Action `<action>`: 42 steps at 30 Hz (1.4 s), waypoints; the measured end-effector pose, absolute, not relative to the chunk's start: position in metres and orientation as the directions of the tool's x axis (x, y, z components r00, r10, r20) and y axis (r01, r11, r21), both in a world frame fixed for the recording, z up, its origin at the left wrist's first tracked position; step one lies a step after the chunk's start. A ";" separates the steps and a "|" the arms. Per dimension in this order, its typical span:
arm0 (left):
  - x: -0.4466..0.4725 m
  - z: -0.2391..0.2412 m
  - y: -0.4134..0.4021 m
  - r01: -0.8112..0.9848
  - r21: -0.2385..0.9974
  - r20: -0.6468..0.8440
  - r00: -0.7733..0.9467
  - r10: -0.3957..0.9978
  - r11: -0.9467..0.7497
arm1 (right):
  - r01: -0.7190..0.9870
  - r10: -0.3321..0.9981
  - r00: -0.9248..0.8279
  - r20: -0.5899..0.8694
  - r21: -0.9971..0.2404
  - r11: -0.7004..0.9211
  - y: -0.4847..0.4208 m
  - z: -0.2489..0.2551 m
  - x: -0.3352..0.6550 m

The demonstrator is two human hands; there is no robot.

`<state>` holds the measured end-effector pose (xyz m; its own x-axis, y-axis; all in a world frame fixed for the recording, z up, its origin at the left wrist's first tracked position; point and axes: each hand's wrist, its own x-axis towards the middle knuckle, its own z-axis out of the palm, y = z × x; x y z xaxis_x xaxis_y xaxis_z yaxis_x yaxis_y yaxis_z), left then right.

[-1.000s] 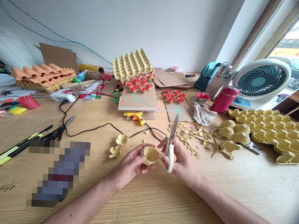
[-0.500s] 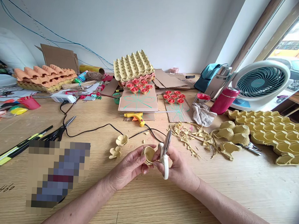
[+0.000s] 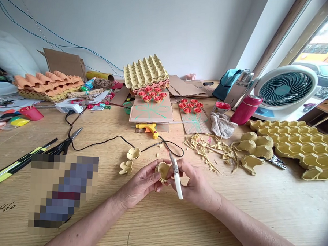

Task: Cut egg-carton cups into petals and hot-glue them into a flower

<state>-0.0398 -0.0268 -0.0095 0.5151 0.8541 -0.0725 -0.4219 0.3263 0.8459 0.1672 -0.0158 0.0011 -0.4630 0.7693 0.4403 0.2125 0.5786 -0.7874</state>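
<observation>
Between thumb and fingers, my left hand (image 3: 143,180) grips a small stack of pale yellow egg-carton cups (image 3: 163,169), their open side toward me. White-handled scissors (image 3: 177,178) are in my right hand (image 3: 192,179), seen nearly edge-on with the blades pointing up and away. Fingertips of my right hand reach the cups' right rim; whether they pinch it is hidden. Just beyond my left hand lie a cut cup with petal edges (image 3: 133,153) and a second petal-shaped piece (image 3: 125,167).
A yellow glue gun (image 3: 148,128) with a black cord lies ahead. Carton scraps (image 3: 206,147) and yellow egg trays (image 3: 295,144) are on the right. Red paper flowers (image 3: 192,106) sit on cardboard. Black scissors (image 3: 62,145) and a pixelated object (image 3: 67,191) are at left.
The scissors have turned in my right hand, from handle loops showing broadly to nearly edge-on, with the blades tilting left. My left hand and the cups stay about where they were.
</observation>
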 end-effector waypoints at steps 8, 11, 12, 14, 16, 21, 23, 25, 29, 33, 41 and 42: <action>-0.047 -0.005 -0.019 -0.553 0.689 -0.166 0.509 0.844 0.469 | 0.081 0.890 -0.332 0.312 -0.931 0.357 -0.009 0.007 0.175; -0.048 -0.003 -0.019 -0.559 0.666 -0.181 0.521 0.834 0.494 | 0.119 0.874 -0.349 0.340 -0.909 0.400 -0.009 0.008 0.174; -0.048 -0.002 -0.019 -0.561 0.661 -0.180 0.527 0.831 0.499 | 0.136 0.865 -0.355 0.355 -0.896 0.423 -0.010 0.008 0.174; -0.048 -0.001 -0.020 -0.562 0.655 -0.172 0.540 0.824 0.505 | 0.160 0.852 -0.359 0.381 -0.874 0.459 -0.010 0.008 0.173; -0.048 -0.001 -0.021 -0.560 0.658 -0.160 0.550 0.820 0.504 | 0.165 0.851 -0.355 0.387 -0.870 0.464 -0.010 0.008 0.173; -0.050 -0.003 -0.020 -0.551 0.654 -0.142 0.585 0.799 0.519 | 0.173 0.868 -0.347 0.355 -0.885 0.432 -0.008 0.005 0.175; -0.051 -0.005 -0.019 -0.550 0.643 -0.133 0.605 0.785 0.533 | 0.179 0.868 -0.353 0.350 -0.885 0.430 -0.008 0.005 0.176; -0.052 -0.006 -0.019 -0.545 0.640 -0.125 0.622 0.773 0.542 | 0.184 0.866 -0.359 0.349 -0.883 0.432 -0.008 0.006 0.176; -0.054 -0.007 -0.019 -0.526 0.643 -0.114 0.652 0.749 0.556 | 0.204 0.860 -0.363 0.359 -0.870 0.449 -0.008 0.006 0.175; -0.054 -0.008 -0.018 -0.520 0.642 -0.125 0.654 0.747 0.563 | 0.223 0.857 -0.372 0.356 -0.862 0.455 -0.009 0.006 0.176; -0.059 -0.006 -0.017 -0.525 0.627 -0.097 0.681 0.726 0.576 | 0.158 0.860 -0.411 0.301 -0.906 0.393 -0.007 0.002 0.178; -0.060 -0.005 -0.017 -0.524 0.631 -0.082 0.688 0.721 0.572 | 0.154 0.862 -0.415 0.291 -0.912 0.381 -0.006 0.002 0.179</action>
